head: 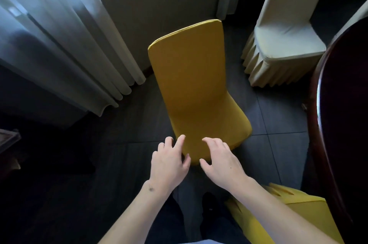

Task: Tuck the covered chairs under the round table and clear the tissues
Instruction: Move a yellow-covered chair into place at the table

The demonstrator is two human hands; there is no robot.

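Mustard-yellow chair (196, 84), cream chair (282, 44)

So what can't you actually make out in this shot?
Head view only:
- Round table: cut off by the right edge, top too dark to read.
- Tissues: none in sight.
- Mustard chair: legs hidden by its cover.
- Second yellow chair: mostly behind the right hand's forearm.

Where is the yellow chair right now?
The yellow chair stands mid-frame on the dark floor, between the white curtain and the cream chair, just beyond both hands.
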